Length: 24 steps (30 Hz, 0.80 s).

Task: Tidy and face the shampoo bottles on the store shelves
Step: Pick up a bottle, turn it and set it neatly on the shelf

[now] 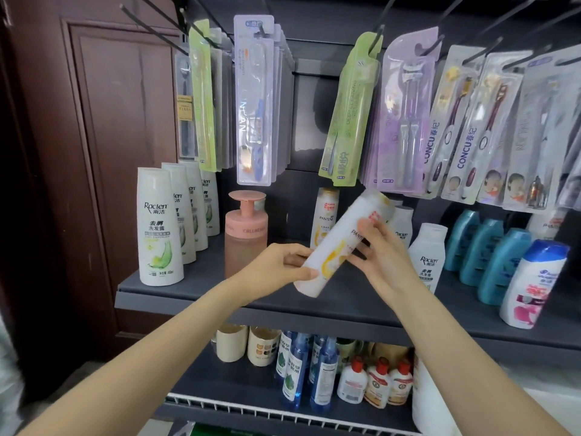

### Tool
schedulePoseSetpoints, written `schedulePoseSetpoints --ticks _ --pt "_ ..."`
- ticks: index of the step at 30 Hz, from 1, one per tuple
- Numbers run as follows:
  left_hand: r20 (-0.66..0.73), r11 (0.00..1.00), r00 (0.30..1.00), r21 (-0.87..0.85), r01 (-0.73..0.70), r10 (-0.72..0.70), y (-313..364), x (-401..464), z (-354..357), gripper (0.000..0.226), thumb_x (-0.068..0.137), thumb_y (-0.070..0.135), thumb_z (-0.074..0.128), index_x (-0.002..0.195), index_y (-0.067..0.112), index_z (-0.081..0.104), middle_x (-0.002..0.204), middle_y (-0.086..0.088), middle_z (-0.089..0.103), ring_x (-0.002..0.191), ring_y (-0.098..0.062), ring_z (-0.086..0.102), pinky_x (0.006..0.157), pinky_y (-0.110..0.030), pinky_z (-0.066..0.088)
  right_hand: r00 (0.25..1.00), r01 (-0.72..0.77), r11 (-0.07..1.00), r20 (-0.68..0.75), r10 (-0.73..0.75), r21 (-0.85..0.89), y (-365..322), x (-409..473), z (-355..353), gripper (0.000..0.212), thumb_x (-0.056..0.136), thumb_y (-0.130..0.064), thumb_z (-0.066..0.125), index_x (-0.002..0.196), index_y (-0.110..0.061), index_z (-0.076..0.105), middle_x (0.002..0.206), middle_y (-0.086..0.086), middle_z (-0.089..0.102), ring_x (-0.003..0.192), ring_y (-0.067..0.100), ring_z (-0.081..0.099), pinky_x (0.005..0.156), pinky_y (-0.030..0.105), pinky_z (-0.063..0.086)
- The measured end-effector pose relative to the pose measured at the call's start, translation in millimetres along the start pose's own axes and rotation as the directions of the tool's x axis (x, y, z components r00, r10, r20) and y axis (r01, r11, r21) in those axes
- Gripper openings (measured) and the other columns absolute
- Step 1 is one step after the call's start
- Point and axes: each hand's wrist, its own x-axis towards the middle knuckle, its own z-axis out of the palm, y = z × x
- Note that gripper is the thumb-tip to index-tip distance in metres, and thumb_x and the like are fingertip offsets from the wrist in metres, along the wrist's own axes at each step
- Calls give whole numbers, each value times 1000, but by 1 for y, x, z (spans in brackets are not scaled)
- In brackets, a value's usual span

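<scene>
While both hands hold it, the white cylindrical Pantene shampoo bottle with a yellow swirl (338,243) is tilted in the air in front of the dark grey store shelf (176,292), its cap end up and to the right, its base down and to the left. The left hand (283,265) grips the lower part of the bottle, with the thumb on the front side and the fingers curled behind it. The right hand (380,250) holds the middle part, the thumb lying across the label and the fingers wrapped around from the right.

On the shelf behind the held bottle, a second white Pantene bottle (327,215) stands upright. To its left stands a pink plastic pump bottle (245,234), also upright. At the left end of the shelf, a row of white Raclen bottles with green leaf labels (158,228) goes from front to back. To the right of the hands there are more white Raclen bottles (429,256), then teal blue bottles (490,250) in rows, and a white bottle with a blue cap and pink label (531,281) near the front edge.

Above the shelf, packaged toothbrushes (405,114) hang on metal hooks. On the lower shelf (239,388) stand blue spray bottles (295,369) and small white bottles with red caps (377,382).
</scene>
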Motion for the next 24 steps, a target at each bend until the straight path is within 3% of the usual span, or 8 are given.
schedulePoseSetpoints --ticks 4,8,10,14,19,24 --pt "-44 970 997 239 -54 67 2 26 11 37 83 18 68 118 18 57 107 3 65 96 -10 63 82 -17 50 987 98 931 -85 -136 -351 4 10 7 28 81 -11 70 103 -16 55 105 6 66 100 21 66 79 39 57" --pt "-186 974 974 207 -91 130 9 43 16 42 81 19 70 119 20 52 102 5 64 85 -2 61 67 -9 48 951 197 785 -81 -299 -587 15 16 11 36 75 -12 77 101 -18 53 94 -12 62 85 -2 61 60 9 50" --pt "-206 976 969 193 -100 140 8 47 18 44 81 18 71 120 19 51 99 9 62 81 4 58 62 -6 47 950 196 778 -82 -303 -597 20 20 9 36 76 -13 77 101 -20 53 94 -13 62 84 -3 60 58 8 48" --pt "-211 980 970 181 -84 122 -2 52 18 42 80 17 72 116 18 51 92 12 60 78 5 57 62 -1 44 978 118 810 -75 -195 -574 25 28 1 30 81 -15 72 101 -29 54 100 -8 65 91 8 64 71 26 56" --pt "-223 990 972 135 -47 76 -12 55 22 43 80 18 72 117 18 50 95 9 61 77 5 57 61 -5 47 995 89 851 11 -98 -518 22 30 -11 28 89 -11 61 105 -33 55 99 -11 65 87 4 66 61 18 54" --pt "-249 988 965 149 -49 85 -13 62 25 42 80 17 71 116 18 50 100 7 63 77 4 57 59 -2 45 997 64 860 -5 -78 -506 26 37 -16 28 90 -10 59 111 -28 55 107 -2 67 96 11 66 77 29 57"
